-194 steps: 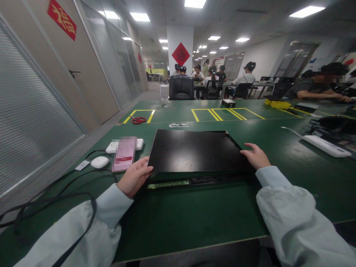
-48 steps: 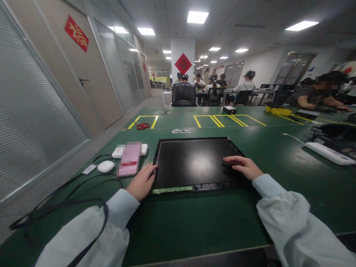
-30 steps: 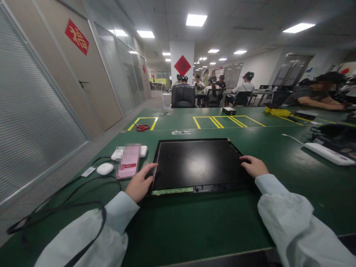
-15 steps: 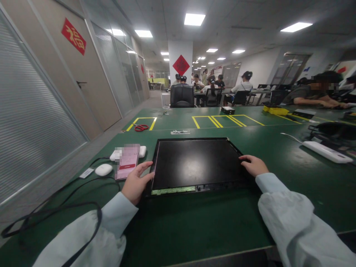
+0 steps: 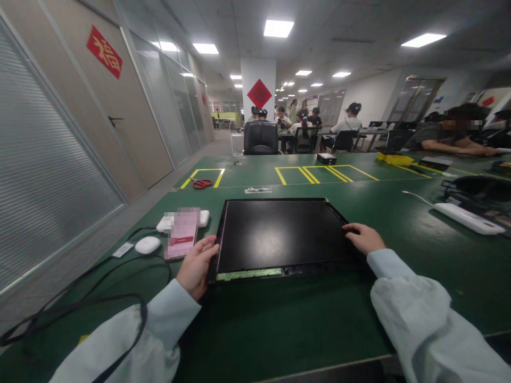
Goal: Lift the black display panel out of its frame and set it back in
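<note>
A black flat screen panel [image 5: 279, 234] lies face up on the green table in front of me, its dark surface reflecting a light. Along its near edge the frame is bare, and a green strip [image 5: 249, 274] shows at the left of it. My left hand [image 5: 197, 266] grips the panel's left edge, thumb and fingers against the frame. At the right edge, my right hand [image 5: 364, 238] holds the frame between thumb and fingers. The undersides of the panel and the fingertips beneath it are hidden.
Left of the panel are a phone [image 5: 182, 234], a white oval object [image 5: 147, 244] and black cables [image 5: 107, 266]. Red-handled scissors [image 5: 202, 184] and small pale pieces [image 5: 257, 190] lie beyond. A white power strip [image 5: 469, 218] is on the right. A person [image 5: 443, 135] leans at the far right.
The fingers of my left hand have drawn closer together on the panel's left edge and shifted slightly down. The panel and my right hand look nearly unchanged.
</note>
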`<action>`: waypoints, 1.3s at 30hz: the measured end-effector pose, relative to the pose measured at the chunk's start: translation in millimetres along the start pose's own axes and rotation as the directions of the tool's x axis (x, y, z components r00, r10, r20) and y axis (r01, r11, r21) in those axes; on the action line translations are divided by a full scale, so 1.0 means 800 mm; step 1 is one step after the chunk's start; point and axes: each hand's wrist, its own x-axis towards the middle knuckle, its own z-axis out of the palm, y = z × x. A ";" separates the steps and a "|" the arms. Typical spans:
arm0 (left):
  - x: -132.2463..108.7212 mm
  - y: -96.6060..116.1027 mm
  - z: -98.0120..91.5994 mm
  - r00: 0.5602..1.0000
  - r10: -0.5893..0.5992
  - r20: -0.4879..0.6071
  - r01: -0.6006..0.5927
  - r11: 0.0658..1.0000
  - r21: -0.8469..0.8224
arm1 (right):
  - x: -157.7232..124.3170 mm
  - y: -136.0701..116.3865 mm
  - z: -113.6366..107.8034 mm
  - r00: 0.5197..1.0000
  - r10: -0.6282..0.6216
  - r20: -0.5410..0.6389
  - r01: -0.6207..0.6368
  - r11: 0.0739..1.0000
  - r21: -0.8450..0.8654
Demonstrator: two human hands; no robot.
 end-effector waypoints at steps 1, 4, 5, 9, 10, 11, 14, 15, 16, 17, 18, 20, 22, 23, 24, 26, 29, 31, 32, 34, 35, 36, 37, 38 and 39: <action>-0.001 0.001 0.001 1.000 -0.002 -0.004 0.002 1.000 -0.007 | 0.000 0.001 0.001 1.000 -0.005 -0.005 0.005 1.000 0.000; -0.006 0.005 0.006 1.000 -0.012 -0.019 0.011 1.000 -0.028 | 0.000 0.002 0.001 1.000 -0.010 -0.014 0.010 1.000 -0.004; -0.008 0.006 0.008 1.000 -0.012 -0.024 0.011 0.999 -0.036 | 0.000 0.001 0.001 1.000 -0.007 -0.011 0.007 1.000 -0.005; -0.012 0.009 0.012 1.000 -0.011 -0.028 0.009 0.998 -0.067 | -0.001 -0.002 0.000 1.000 0.009 0.015 -0.009 1.000 -0.001; -0.012 0.010 0.012 1.000 -0.012 -0.026 0.010 0.997 -0.072 | -0.001 -0.002 -0.001 1.000 0.011 0.019 -0.011 1.000 0.001; -0.013 0.010 0.012 1.000 -0.012 -0.025 0.010 0.997 -0.074 | -0.002 -0.003 -0.001 1.000 0.014 0.020 -0.014 1.000 0.003; -0.012 0.009 0.010 1.000 -0.008 -0.020 0.006 0.997 -0.075 | -0.002 -0.003 -0.002 1.000 0.015 0.016 -0.015 1.000 0.010; -0.011 0.009 0.009 1.000 -0.006 -0.016 0.004 0.997 -0.075 | -0.002 -0.002 -0.002 1.000 0.014 0.016 -0.015 1.000 0.013; -0.011 0.008 0.008 1.000 -0.005 -0.014 0.004 0.997 -0.075 | -0.002 -0.002 -0.002 1.000 0.015 0.017 -0.015 1.000 0.014; -0.010 0.008 0.008 1.000 -0.005 -0.012 0.005 0.997 -0.076 | -0.002 -0.002 -0.002 1.000 0.014 0.019 -0.014 1.000 0.014; -0.010 0.008 0.008 1.000 -0.007 -0.011 0.006 0.997 -0.076 | -0.002 -0.002 -0.002 1.000 0.014 0.022 -0.014 1.000 0.012; -0.010 0.009 0.008 1.000 -0.011 -0.008 0.011 0.997 -0.080 | -0.002 -0.002 -0.002 1.000 0.015 0.026 -0.015 1.000 0.005; -0.010 0.009 0.008 1.000 -0.015 0.000 0.015 0.996 -0.088 | -0.002 -0.003 -0.002 0.999 0.014 0.033 -0.014 1.000 -0.005; -0.010 0.009 0.008 1.000 -0.014 0.005 0.015 0.996 -0.091 | -0.002 -0.003 -0.002 0.999 0.012 0.040 -0.012 1.000 -0.011; -0.010 0.008 0.008 1.000 -0.011 0.011 0.012 0.996 -0.090 | -0.002 -0.004 -0.002 0.999 0.010 0.047 -0.009 1.000 -0.018; -0.010 0.007 0.007 1.000 0.000 0.018 0.001 0.997 -0.083 | -0.001 -0.005 -0.003 0.998 0.006 0.060 -0.004 1.000 -0.031; -0.009 0.005 0.005 1.000 0.017 0.025 -0.015 0.996 -0.083 | -0.001 -0.005 -0.003 0.998 0.007 0.061 -0.005 0.999 -0.044; -0.009 0.005 0.004 0.999 0.017 0.030 -0.015 0.996 -0.087 | -0.001 -0.004 -0.002 0.998 0.007 0.054 -0.004 0.999 -0.045; -0.009 0.005 0.004 0.999 0.014 0.035 -0.011 0.996 -0.088 | -0.001 -0.004 -0.002 0.999 0.008 0.053 -0.006 0.999 -0.043; -0.010 0.007 0.005 0.999 0.001 0.042 0.003 0.996 -0.086 | -0.001 -0.004 -0.002 0.999 0.011 0.050 -0.010 0.999 -0.036; -0.011 0.007 0.005 0.999 -0.006 0.045 0.010 0.996 -0.086 | -0.001 -0.004 -0.002 0.999 0.012 0.048 -0.011 0.999 -0.032; -0.012 0.008 0.006 0.999 -0.013 0.048 0.017 0.996 -0.087 | -0.001 -0.004 -0.002 0.999 0.013 0.044 -0.012 1.000 -0.028; -0.013 0.009 0.006 0.999 -0.019 0.051 0.023 0.996 -0.086 | -0.001 -0.005 -0.002 0.999 0.013 0.039 -0.012 1.000 -0.024; -0.014 0.010 0.007 0.998 -0.027 0.053 0.031 0.996 -0.081 | -0.002 -0.005 -0.003 0.999 0.013 0.035 -0.012 1.000 -0.021; -0.015 0.010 0.008 0.998 -0.032 0.056 0.036 0.997 -0.073 | -0.002 -0.006 -0.003 0.999 0.014 0.035 -0.013 1.000 -0.020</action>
